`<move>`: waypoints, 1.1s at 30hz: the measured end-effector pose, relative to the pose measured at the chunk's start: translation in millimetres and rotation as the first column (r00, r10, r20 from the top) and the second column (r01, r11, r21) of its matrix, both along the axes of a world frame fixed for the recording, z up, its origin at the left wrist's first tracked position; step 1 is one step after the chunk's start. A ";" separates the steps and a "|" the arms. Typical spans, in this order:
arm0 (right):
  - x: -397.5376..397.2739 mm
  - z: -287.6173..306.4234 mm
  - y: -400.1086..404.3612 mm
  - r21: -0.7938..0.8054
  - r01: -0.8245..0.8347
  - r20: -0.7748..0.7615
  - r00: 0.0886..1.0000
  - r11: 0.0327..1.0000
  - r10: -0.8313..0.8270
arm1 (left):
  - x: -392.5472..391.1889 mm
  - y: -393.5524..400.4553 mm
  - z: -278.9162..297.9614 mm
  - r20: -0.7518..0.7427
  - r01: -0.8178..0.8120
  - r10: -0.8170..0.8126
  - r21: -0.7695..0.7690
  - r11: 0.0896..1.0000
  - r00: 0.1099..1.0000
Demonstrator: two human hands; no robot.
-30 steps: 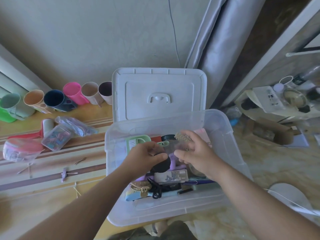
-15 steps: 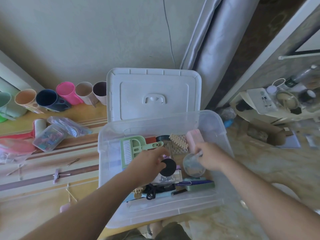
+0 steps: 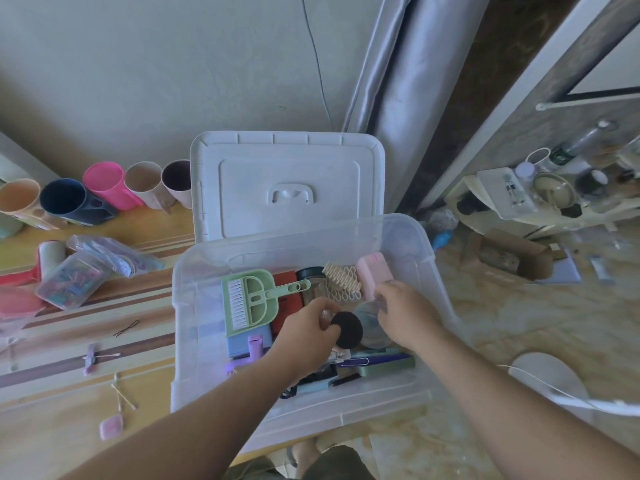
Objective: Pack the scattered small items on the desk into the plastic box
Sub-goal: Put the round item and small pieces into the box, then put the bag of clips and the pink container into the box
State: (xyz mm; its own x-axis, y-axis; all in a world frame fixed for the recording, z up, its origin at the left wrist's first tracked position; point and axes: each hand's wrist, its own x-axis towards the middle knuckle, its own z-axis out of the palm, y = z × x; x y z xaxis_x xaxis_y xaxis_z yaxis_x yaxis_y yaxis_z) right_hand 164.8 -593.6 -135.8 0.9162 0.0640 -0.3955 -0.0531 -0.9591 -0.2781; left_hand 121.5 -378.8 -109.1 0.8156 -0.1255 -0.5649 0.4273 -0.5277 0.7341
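Observation:
A clear plastic box (image 3: 194,306) stands at the desk's right edge, its white lid (image 3: 287,185) leaning against the wall behind it. Inside lie a green mini dustpan with brush (image 3: 249,299), a cream comb (image 3: 343,282), a pink block (image 3: 374,271) and other small items. Both my hands are inside the box. My left hand (image 3: 304,337) pinches a round black puff (image 3: 346,330). My right hand (image 3: 405,313) holds a round clear container (image 3: 369,325) low in the box. On the desk lie a hairpin (image 3: 126,328), cotton swabs (image 3: 121,398) and a small pink case (image 3: 110,426).
A row of coloured cups (image 3: 104,192) lines the wall at the back left. A clear case of coloured bits (image 3: 71,280), plastic bags (image 3: 114,254) and a red lint roller (image 3: 38,265) sit left of the box. A cluttered low stand (image 3: 540,199) is at right.
My hands were together over the box holding the black puff and the clear container; they have drawn apart and sunk lower into the box. The view has shifted slightly.

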 end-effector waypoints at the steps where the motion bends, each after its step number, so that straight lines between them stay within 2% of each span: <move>1: -0.3 6.2 -1.0 0.120 0.018 -0.028 1.000 0.993 -0.015 | -0.6 -0.2 -3.2 -0.014 -0.032 0.032 -0.003 0.999 0.999; 3: -3.9 23.8 -0.4 0.341 0.002 -0.154 0.987 0.940 0.054 | -1.6 -1.4 -8.6 -0.035 -0.071 0.071 -0.012 0.997 0.997; 5: -12.1 37.7 4.7 0.392 -0.123 -0.214 0.952 0.912 0.220 | -2.2 -4.3 -11.4 -0.039 -0.082 0.081 -0.022 0.996 0.996; 7: -20.5 40.2 9.7 0.353 -0.237 -0.138 0.944 0.905 0.300 | -2.3 -8.0 -11.5 -0.040 -0.093 0.091 -0.055 0.994 0.995; 10: -26.3 35.4 12.1 0.246 -0.294 -0.028 0.951 0.924 0.309 | -2.8 -10.3 -5.2 -0.074 -0.082 0.075 -0.091 0.993 0.994; 13: -22.9 23.2 8.1 0.110 -0.261 -0.065 0.961 0.959 0.269 | -5.2 -4.3 6.1 -0.091 -0.001 -0.009 -0.109 0.994 0.996; 15: -17.4 14.0 4.4 -0.036 -0.220 -0.104 0.971 0.975 0.215 | -7.8 8.0 18.0 0.037 0.132 -0.131 -0.025 0.991 0.991; 17: -14.8 6.4 3.2 -0.136 -0.221 -0.130 0.970 0.966 0.203 | -10.6 28.1 35.4 0.233 0.211 -0.219 0.057 0.976 0.948; 19: -14.7 1.8 4.3 -0.184 -0.257 -0.128 0.963 0.949 0.237 | -11.8 56.2 53.5 0.408 0.185 -0.213 0.106 0.977 0.888; 22: -14.3 2.1 10.3 -0.238 -0.254 -0.114 0.966 0.938 0.233 | -8.4 111.8 69.5 0.579 0.022 -0.144 0.212 0.977 0.803; 24: -9.5 10.1 20.9 -0.213 -0.200 -0.016 0.979 0.956 0.202 | -3.4 149.9 70.1 0.653 -0.097 -0.113 0.277 0.956 0.749; 26: -3.5 21.5 42.6 -0.062 -0.176 0.180 0.966 0.982 0.185 | 0.4 187.5 62.4 0.691 -0.223 -0.077 0.335 0.915 0.719; 28: 1.8 37.5 79.0 0.068 -0.239 0.346 0.916 0.969 0.202 | 0.7 222.1 52.0 0.677 -0.332 -0.015 0.379 0.864 0.736; 33: 17.7 74.7 207.7 0.170 -0.447 0.569 0.772 0.878 0.282 | -15.7 306.5 16.2 0.537 -0.410 0.123 0.456 0.790 0.835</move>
State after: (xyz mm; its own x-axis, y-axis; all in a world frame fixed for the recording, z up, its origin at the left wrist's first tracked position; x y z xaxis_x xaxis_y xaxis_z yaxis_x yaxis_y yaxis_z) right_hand 182.5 -385.9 -61.1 0.8577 0.4675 0.2140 0.5130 -0.7501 -0.4175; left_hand 105.7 -72.3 -92.9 0.9401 0.3402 -0.0202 0.3025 -0.8056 0.5095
